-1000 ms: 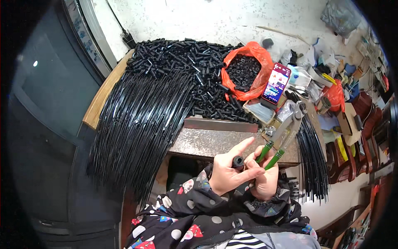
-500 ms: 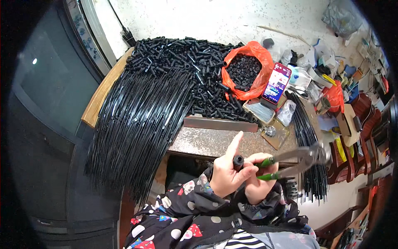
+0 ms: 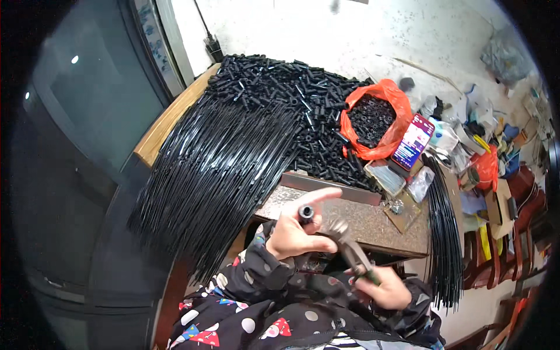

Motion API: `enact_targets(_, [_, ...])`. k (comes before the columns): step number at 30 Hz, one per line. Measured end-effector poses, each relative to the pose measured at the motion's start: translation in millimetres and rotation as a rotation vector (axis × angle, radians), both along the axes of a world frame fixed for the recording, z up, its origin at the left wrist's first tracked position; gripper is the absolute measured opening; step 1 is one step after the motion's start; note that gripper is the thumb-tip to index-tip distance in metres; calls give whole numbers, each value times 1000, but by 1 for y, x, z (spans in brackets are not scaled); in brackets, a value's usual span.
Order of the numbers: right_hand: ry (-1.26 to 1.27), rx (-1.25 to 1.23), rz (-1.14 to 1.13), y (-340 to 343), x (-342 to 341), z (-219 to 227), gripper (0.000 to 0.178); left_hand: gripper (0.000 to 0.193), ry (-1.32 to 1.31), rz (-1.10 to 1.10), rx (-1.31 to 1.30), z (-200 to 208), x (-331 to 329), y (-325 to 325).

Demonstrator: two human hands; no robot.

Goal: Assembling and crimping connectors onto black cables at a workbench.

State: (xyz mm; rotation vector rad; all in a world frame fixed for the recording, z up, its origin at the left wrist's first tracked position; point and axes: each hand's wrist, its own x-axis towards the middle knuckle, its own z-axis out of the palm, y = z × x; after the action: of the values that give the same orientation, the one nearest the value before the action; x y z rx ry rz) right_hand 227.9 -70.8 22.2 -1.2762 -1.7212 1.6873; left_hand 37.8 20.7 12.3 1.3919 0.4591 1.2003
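My left hand point(image 3: 294, 233) holds a short black tube point(image 3: 306, 213) with its hollow end turned up, the forefinger and thumb stretched out to the right. In my right hand point(image 3: 385, 289) are green-handled pliers point(image 3: 352, 252), gripped by the handles. Their metal jaws, somewhat blurred, point up and left, close to the left thumb. Whether the jaws touch anything I cannot make out. Beyond the hands, a big pile of black tube pieces point(image 3: 274, 81) covers the back of the table, and long thin black rods point(image 3: 216, 169) lie in a thick layer at the left.
A metal strip point(image 3: 332, 188) edges the pile at the front of the speckled tabletop point(image 3: 373, 224). An orange bag point(image 3: 388, 140) holds small black parts. Beside it leans a lit phone point(image 3: 413, 143). More black rods point(image 3: 444, 233) hang at the right, near wooden chairs point(image 3: 528, 198).
The pliers have swung from pointing right to pointing up and left. My right hand has moved away from the left, down and to the right. The view has shifted, too.
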Motion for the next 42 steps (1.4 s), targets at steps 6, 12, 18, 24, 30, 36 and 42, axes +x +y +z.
enact_targets(6, [379, -263, 68, 4, -6, -9, 46, 36, 236, 130, 115, 2, 4, -7])
enact_targets(12, [407, -444, 166, 5, 9, 3, 45, 25, 247, 240, 183, 11, 12, -14])
enact_targets(18, [-302, 379, -17, -2, -6, 15, 40, 19, 190, 324, 104, -4, 17, -14])
enact_targets(24, [-58, 358, 1, 1, -12, 5, 44, 24, 83, 335, 172, 10, 20, -16])
enact_targets(30, [-103, 293, -141, -3, -32, 7, 44, 24, -24, 347, 46, 8, 16, -25])
enact_targets(36, [-52, 309, -132, -1, -35, -1, 42, 22, -127, 318, -67, 14, 21, -31])
enact_targets(42, [-319, 616, -226, 38, 10, -31, 35, 36, 31, 258, 69, 6, 9, -14])
